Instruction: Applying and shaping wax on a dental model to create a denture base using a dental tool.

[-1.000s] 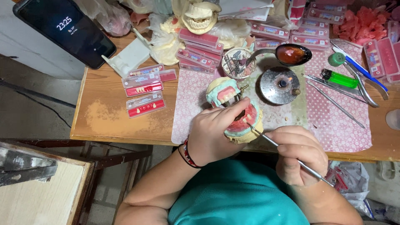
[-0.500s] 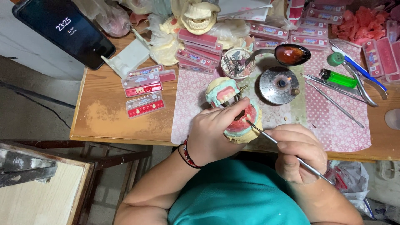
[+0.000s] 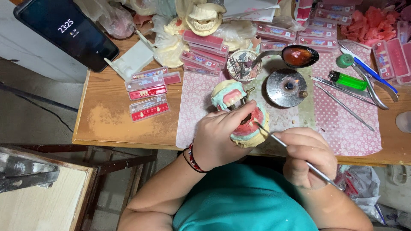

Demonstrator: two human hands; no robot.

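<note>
Wooden table [image 3: 107, 124] unchanged; right hand [image 3: 309, 157] still holds tool [image 3: 291, 149] to model [image 3: 252, 128].

The left hand [image 3: 218, 139] grips a dental cast [image 3: 252, 128] with pink wax at the counter's [image 3: 107, 124] near edge. The right hand [image 3: 310, 156] holds a thin metal tool [image 3: 291, 152], tip touching the wax. A burner [image 3: 287, 87] sits at one o'clock from the cast.

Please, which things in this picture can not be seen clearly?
- Head view: the left hand covers much of the dental model.
- The right hand hides the middle of the metal tool.
- Tools in the small round cup are too small to tell.
- The pink trays are cut by the right edge.
</note>
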